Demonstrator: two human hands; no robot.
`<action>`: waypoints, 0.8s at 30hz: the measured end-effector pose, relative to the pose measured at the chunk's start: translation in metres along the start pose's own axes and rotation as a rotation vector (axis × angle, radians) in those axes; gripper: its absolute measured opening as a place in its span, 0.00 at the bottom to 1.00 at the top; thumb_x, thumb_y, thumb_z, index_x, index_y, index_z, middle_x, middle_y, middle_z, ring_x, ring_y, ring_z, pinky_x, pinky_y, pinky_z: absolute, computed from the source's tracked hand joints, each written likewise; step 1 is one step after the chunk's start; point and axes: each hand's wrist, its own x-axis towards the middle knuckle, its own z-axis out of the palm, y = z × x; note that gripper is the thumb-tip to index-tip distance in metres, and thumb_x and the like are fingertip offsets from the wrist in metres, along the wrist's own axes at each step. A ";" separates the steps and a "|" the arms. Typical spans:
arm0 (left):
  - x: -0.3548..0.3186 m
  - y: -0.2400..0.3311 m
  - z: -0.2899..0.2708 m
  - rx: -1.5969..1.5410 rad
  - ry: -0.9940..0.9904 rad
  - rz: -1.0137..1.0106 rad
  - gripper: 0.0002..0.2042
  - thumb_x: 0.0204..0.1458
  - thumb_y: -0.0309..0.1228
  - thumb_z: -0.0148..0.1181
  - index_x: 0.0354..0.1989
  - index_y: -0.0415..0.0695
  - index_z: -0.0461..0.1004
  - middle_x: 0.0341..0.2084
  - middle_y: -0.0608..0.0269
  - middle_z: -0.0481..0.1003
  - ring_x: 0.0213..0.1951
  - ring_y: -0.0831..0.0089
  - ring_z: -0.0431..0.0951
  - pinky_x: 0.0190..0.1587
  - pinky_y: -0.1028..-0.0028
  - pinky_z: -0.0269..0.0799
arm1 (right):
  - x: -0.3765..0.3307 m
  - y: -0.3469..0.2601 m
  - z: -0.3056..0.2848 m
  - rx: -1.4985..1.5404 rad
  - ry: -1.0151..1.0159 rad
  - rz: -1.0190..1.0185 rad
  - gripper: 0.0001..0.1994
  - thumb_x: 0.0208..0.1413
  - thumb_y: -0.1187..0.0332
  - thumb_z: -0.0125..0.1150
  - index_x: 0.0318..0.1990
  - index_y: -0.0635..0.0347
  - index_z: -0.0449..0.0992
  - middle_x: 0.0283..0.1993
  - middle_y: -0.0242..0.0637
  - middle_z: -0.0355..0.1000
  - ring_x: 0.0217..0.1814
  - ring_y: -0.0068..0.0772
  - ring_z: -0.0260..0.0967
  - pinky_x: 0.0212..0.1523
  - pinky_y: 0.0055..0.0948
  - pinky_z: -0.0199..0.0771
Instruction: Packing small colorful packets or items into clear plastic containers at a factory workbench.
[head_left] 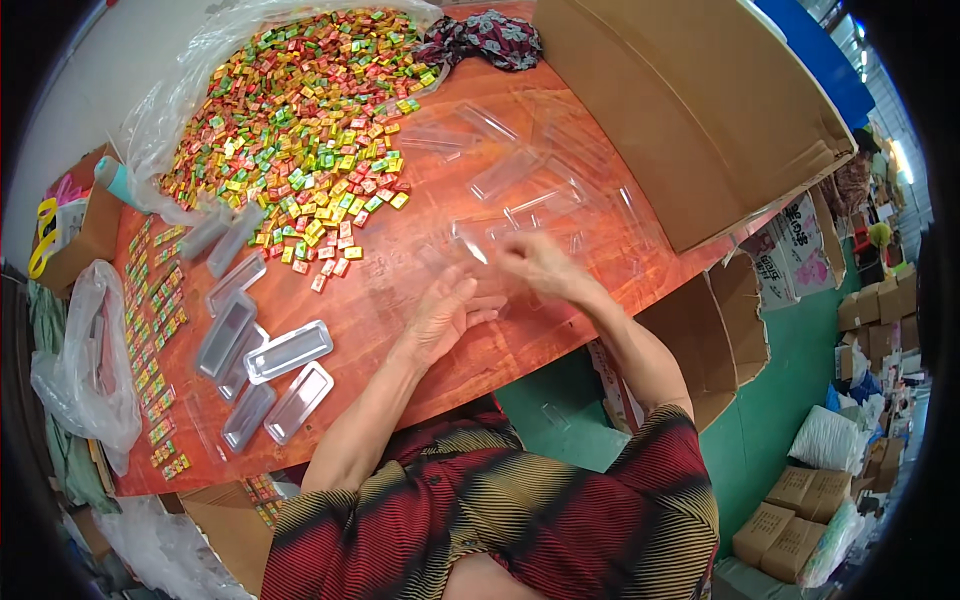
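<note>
My left hand (445, 312) is low over the near middle of the red-brown table, its fingers apart and stretched to the right. Nothing solid shows in them. To its right, my right hand (540, 266) is smeared by motion, its fingers bent inward; whether they grip anything does not show. A clear plastic piece (472, 248) glints just beyond the two hands, too see-through to make out its full shape. Beyond it, several clear plastic trays (505, 172) are scattered across the table.
At the far left, a heap of small wrapped candies (300, 120) spills from a clear bag. Empty-looking plastic trays (288, 352) lie left of my hands, beside rows of candies (150, 340). A big cardboard box (690, 110) stands at the right; a patterned cloth (490, 40) lies behind.
</note>
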 end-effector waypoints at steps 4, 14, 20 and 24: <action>0.001 -0.007 -0.012 -0.092 0.026 -0.027 0.22 0.45 0.36 0.55 0.46 0.43 0.55 0.39 0.55 0.66 0.40 0.63 0.70 0.41 0.67 0.67 | 0.011 -0.001 -0.020 -0.854 0.532 -0.140 0.05 0.42 0.69 0.48 0.24 0.62 0.64 0.21 0.46 0.63 0.21 0.46 0.63 0.19 0.37 0.62; 0.005 -0.008 0.003 -0.017 0.029 0.109 0.22 0.44 0.37 0.55 0.45 0.45 0.56 0.37 0.58 0.66 0.41 0.66 0.68 0.41 0.67 0.68 | -0.019 -0.025 0.022 0.190 -0.180 0.070 0.10 0.44 0.66 0.52 0.26 0.65 0.71 0.34 0.44 0.69 0.33 0.34 0.68 0.34 0.28 0.65; 0.003 -0.017 0.008 -0.027 0.016 0.011 0.24 0.45 0.37 0.54 0.48 0.43 0.53 0.39 0.59 0.64 0.39 0.68 0.68 0.40 0.69 0.68 | -0.027 -0.018 -0.001 0.152 -0.189 0.128 0.07 0.43 0.68 0.53 0.26 0.63 0.71 0.27 0.43 0.68 0.31 0.30 0.67 0.31 0.27 0.64; -0.003 -0.021 0.023 0.215 0.157 -0.060 0.27 0.46 0.38 0.53 0.51 0.41 0.50 0.37 0.58 0.66 0.38 0.67 0.70 0.38 0.70 0.68 | -0.028 0.006 -0.033 -0.377 0.551 0.077 0.04 0.43 0.72 0.48 0.27 0.62 0.66 0.24 0.43 0.64 0.23 0.43 0.59 0.24 0.36 0.59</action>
